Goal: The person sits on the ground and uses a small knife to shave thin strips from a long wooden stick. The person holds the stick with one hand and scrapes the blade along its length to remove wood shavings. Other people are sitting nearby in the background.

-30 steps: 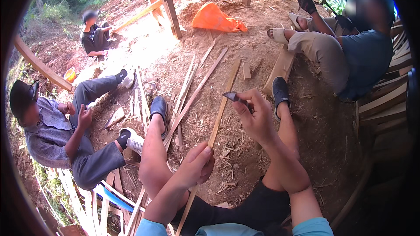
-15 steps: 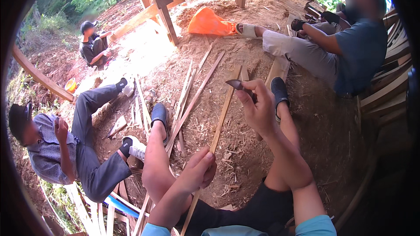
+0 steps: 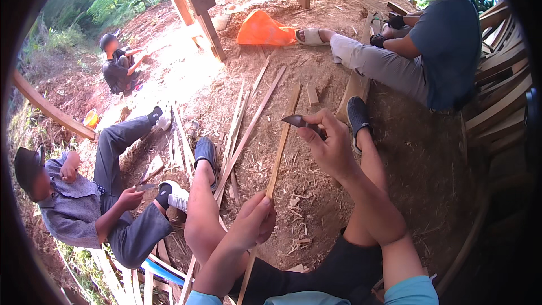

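My left hand (image 3: 257, 219) is wrapped round a long, thin wooden strip (image 3: 280, 155), which slants from between my legs up and away. In my right hand (image 3: 329, 142) is a knife (image 3: 293, 120) with a short, dark, pointed blade directed left; my fingers hide most of its handle. The blade overlaps the far part of the strip in the picture, and I cannot tell whether they touch.
Loose wooden strips (image 3: 257, 114) lie left of my hands on shaving-covered ground. A person (image 3: 70, 192) sits close on the left holding a knife; another (image 3: 435, 51) sits at the far right by stacked timber (image 3: 508, 96). An orange sheet (image 3: 262, 28) lies ahead near a wooden post (image 3: 206, 28).
My right hand and the knife have shifted slightly left, while my left hand keeps its grip on the strip. The person at left has lowered one hand, now showing a knife beside the leg.
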A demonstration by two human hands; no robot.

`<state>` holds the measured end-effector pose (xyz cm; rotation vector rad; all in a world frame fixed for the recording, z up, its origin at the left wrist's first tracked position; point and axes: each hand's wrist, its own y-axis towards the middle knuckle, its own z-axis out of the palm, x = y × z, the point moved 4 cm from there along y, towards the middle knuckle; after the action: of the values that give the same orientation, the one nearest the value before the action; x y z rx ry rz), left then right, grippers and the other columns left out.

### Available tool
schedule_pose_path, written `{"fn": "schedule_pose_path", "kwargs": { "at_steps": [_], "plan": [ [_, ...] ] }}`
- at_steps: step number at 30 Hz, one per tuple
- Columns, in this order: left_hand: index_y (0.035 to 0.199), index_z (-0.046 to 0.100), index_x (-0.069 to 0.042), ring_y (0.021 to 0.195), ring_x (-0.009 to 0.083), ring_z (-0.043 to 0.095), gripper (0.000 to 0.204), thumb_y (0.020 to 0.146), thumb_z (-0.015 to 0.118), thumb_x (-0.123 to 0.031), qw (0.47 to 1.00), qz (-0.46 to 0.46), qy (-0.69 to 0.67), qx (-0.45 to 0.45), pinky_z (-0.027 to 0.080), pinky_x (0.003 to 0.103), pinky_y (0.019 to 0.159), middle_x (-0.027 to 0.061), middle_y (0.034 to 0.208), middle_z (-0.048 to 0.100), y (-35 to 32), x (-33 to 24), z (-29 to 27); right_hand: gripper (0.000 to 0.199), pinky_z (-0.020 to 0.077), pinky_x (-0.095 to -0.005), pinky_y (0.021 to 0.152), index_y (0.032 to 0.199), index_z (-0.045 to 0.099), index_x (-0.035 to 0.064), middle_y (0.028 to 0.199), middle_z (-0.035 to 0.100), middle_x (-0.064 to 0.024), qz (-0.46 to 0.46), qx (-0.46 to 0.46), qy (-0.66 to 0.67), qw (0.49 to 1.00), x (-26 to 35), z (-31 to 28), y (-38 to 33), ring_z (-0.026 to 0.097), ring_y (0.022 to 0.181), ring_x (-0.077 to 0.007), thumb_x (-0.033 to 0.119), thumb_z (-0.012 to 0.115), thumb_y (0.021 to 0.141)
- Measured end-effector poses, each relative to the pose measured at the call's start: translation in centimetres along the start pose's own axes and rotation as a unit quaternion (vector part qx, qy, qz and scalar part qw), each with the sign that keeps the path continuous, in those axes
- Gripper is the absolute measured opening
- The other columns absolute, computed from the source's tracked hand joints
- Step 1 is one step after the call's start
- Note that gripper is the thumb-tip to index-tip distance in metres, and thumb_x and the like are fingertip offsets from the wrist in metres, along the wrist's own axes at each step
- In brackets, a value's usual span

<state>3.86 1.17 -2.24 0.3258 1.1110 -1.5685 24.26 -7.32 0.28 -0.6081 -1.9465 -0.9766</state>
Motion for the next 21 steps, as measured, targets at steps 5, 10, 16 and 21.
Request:
{"fn": "schedule_pose_path", "kwargs": {
  "at_steps": [5, 10, 16, 21],
  "plan": [
    [0.083, 0.037, -0.012, 0.037, 0.0056, 0.028, 0.024, 0.099, 0.038, -0.030, 1.000, -0.003, -0.002, -0.008, 0.023, 0.021, 0.031, -0.0038, 0.054, 0.034, 0.1, 0.0, 0.2, 0.019, 0.0451, -0.0316, 0.052, 0.090, 0.055, 0.0027, 0.071, 0.059, -0.0086, -0.088, 0.010, 0.052, 0.995, 1.4, 1.4, -1.7, 0.059, 0.058, -0.0191, 0.018, 0.066, 0.085],
    [0.082, 0.038, -0.011, 0.036, 0.0060, 0.030, 0.025, 0.099, 0.037, -0.030, 1.000, 0.009, 0.016, -0.009, 0.024, 0.021, 0.030, -0.0029, 0.054, 0.035, 0.0, 0.1, 0.1, 0.023, 0.0434, -0.0312, 0.050, 0.092, 0.054, 0.0024, 0.069, 0.057, -0.0077, -0.080, 0.010, 0.030, 0.996, 0.9, 1.3, -1.4, 0.058, 0.057, -0.0179, 0.021, 0.065, 0.086],
    [0.082, 0.038, -0.011, 0.036, 0.0067, 0.030, 0.025, 0.100, 0.036, -0.029, 0.999, 0.018, 0.025, -0.017, 0.024, 0.022, 0.030, -0.0024, 0.053, 0.035, 0.1, 0.2, 0.1, 0.023, 0.0420, -0.0273, 0.050, 0.089, 0.053, 0.0036, 0.070, 0.057, -0.0062, -0.075, -0.012, 0.009, 0.997, 0.3, 1.3, -1.0, 0.055, 0.058, -0.0131, 0.025, 0.063, 0.088],
    [0.082, 0.037, -0.012, 0.035, 0.0075, 0.030, 0.025, 0.100, 0.035, -0.029, 0.999, 0.014, 0.039, -0.018, 0.025, 0.022, 0.031, -0.0022, 0.052, 0.035, 0.0, 0.5, 0.0, 0.018, 0.0436, -0.0316, 0.051, 0.090, 0.054, 0.0032, 0.072, 0.058, -0.0095, -0.115, -0.001, 0.030, 0.993, 1.3, 1.9, -1.8, 0.057, 0.059, -0.0187, 0.020, 0.062, 0.089]
  ]
}}
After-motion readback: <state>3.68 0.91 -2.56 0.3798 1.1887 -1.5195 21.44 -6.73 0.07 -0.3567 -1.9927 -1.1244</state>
